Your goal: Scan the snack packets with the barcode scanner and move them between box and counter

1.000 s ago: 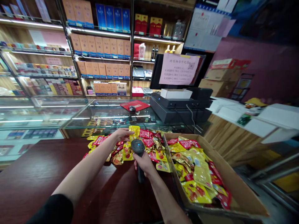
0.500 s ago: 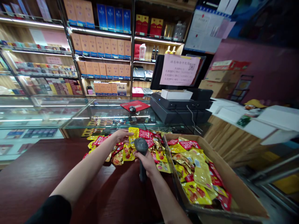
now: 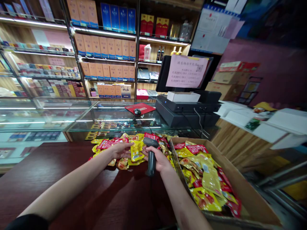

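The left hand (image 3: 121,150) pinches the edge of a yellow packet (image 3: 137,150), its print too small to read, over heaped packets (image 3: 107,143) on the table (image 3: 35,172), partly hidden by the right hand (image 3: 160,159), whose fingers wrap a black scanner (image 3: 151,159), its front out of sight.

Yellow packet (image 3: 136,151) in the left hand (image 3: 120,150), dark scanner (image 3: 151,162) in the right hand (image 3: 160,160).

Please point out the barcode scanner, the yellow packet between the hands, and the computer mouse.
Barcode scanner (image 3: 151,160), head view: handle.
Yellow packet (image 3: 136,151), head view: middle.
Computer mouse (image 3: 137,111), head view: top.
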`<state>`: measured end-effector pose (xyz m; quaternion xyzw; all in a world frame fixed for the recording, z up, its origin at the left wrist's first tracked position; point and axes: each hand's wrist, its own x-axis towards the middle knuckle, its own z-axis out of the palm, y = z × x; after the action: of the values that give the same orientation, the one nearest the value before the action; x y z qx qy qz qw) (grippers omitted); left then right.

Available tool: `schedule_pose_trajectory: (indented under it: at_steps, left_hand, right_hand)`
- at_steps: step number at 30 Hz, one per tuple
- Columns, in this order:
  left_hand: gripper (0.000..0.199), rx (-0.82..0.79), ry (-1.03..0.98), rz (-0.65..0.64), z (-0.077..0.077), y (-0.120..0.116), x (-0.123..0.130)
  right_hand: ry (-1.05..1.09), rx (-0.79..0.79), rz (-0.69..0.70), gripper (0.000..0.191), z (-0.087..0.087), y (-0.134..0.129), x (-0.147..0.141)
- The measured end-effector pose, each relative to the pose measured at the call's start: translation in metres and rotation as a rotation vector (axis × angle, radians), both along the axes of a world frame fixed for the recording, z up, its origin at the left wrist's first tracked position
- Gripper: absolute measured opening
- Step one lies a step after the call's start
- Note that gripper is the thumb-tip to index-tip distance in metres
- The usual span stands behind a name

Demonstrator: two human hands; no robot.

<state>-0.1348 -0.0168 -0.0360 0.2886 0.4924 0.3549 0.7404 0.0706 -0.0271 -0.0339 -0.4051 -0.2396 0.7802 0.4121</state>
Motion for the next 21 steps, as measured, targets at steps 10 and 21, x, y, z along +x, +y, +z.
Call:
schedule_pose_trajectory:
  at_steps: [10,21]
  left_hand:
    - [0.032,-0.018,-0.255,-0.041,0.046,-0.022,0.037]
    - [0.042,0.082,-0.297,-0.333,0.074,0.038,0.194]
  right_hand:
    - [0.194,0.035,-0.117,0.019,0.029,-0.042,0.054]
    - [0.102,0.154,-0.487,0.019,0.071,-0.045,0.181]
